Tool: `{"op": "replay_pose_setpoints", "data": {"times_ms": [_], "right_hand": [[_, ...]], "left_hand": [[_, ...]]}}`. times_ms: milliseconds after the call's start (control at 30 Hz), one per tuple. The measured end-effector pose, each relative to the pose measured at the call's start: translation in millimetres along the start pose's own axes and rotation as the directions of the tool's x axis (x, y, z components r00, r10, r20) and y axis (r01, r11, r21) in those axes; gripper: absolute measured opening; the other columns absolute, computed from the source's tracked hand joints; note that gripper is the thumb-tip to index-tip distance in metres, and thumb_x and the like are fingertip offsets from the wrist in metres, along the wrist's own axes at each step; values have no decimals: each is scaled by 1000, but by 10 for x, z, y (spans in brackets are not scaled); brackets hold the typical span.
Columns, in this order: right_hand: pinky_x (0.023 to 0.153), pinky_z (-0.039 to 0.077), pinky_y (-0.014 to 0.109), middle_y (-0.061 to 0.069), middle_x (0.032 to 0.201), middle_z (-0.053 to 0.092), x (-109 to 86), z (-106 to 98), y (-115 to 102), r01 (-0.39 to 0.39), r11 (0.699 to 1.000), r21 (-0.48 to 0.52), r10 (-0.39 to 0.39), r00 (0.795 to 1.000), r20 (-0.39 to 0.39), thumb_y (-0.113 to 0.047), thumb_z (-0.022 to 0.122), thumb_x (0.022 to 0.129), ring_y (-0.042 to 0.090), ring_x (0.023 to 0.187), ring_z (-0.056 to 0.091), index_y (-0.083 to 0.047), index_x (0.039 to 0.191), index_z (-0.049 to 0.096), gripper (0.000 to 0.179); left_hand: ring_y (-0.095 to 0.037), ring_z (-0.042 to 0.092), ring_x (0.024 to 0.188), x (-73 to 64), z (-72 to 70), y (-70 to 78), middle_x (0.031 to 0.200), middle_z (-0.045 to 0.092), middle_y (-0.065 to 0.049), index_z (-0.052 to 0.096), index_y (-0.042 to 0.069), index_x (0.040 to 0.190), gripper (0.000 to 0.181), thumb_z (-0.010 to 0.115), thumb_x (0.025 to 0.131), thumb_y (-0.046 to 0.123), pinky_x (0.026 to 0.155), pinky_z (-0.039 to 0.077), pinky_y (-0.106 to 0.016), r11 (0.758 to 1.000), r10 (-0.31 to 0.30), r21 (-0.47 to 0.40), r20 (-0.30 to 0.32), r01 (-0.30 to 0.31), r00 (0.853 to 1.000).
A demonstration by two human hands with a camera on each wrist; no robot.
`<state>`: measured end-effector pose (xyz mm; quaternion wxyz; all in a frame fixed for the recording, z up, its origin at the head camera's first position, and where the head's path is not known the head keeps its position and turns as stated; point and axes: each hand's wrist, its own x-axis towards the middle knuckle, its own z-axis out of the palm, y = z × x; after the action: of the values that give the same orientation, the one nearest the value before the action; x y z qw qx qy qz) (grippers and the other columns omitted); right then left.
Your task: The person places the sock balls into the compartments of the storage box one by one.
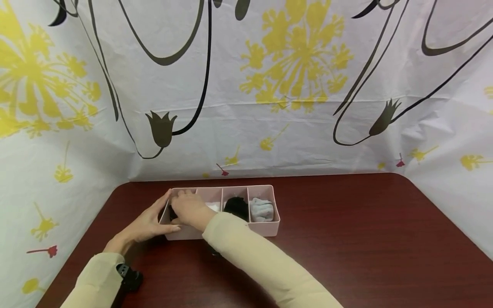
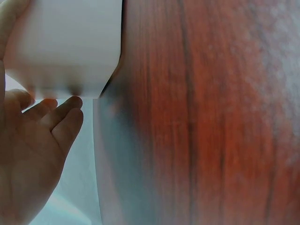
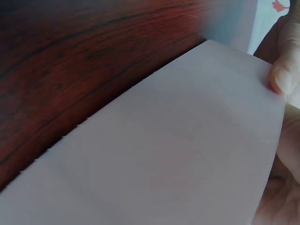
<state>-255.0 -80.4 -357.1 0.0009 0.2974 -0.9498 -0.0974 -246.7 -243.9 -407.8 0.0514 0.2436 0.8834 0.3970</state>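
Note:
A pale pink divided box [image 1: 265,230] sits on the table. My left hand [image 1: 148,221] grips its left end, thumb along the front wall and fingers around the back corner. In the left wrist view those fingertips touch the box's end wall [image 2: 70,42]. My right hand [image 1: 192,210] reaches into the leftmost compartment, fingers and thumb curled round a dark cloth bundle [image 1: 172,213], mostly hidden by the hand. The second compartment shows white cloth [image 1: 213,206]; the third holds a black cloth bundle [image 1: 236,207]; the fourth holds a rolled light grey cloth [image 1: 262,209].
The dark red wooden table [image 1: 366,231] extends around the box. A white sheet with yellow flowers [image 1: 300,55] hangs behind the table and along both sides. On my left wrist sits a black strapped device [image 1: 130,277].

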Motion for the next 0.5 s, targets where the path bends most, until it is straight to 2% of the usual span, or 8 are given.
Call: {"op": "replay_pose_setpoints", "data": {"times_ms": [133, 233, 333, 500], "right_hand": [[95, 44, 26, 0, 128, 55, -109, 20, 91, 25, 994, 108, -16, 997, -80, -54, 56, 88, 14, 120, 50, -16, 128, 56, 56], [93, 45, 26, 4, 126, 56, -258, 36, 203, 61, 982, 177, -26, 981, -191, -48, 56, 90, 16, 115, 54, -12, 128, 55, 52], [93, 46, 29, 8, 126, 56, -462, 66, 365, 93, 972, 215, -21, 948, -317, -43, 58, 91, 20, 114, 54, -8, 128, 54, 51], [96, 45, 37, 17, 126, 55, -842, 213, 744, 145, 946, 290, 17, 870, -492, -32, 65, 88, 29, 117, 53, 0, 127, 54, 52]], "left_hand": [[-45, 7, 140, -2, -17, -9, 156, 3, -21, 0, 18, 153, 107, 75, 79, 31, 102, 17, -67, 1000, -19, 18, 3, 19, 1000], [-46, 8, 140, -31, -28, -20, 156, 3, -21, 0, 18, 153, 107, 75, 78, 32, 101, 18, -68, 999, -32, 41, 1, 32, 999], [-46, 11, 139, -67, -39, -33, 156, 7, -22, 2, 15, 153, 108, 76, 77, 34, 101, 20, -67, 997, -42, 71, -18, 43, 999], [-45, 16, 138, -124, -48, -62, 155, 12, -22, 5, 13, 153, 108, 76, 75, 37, 102, 21, -65, 991, -43, 124, -44, 48, 998]]}}
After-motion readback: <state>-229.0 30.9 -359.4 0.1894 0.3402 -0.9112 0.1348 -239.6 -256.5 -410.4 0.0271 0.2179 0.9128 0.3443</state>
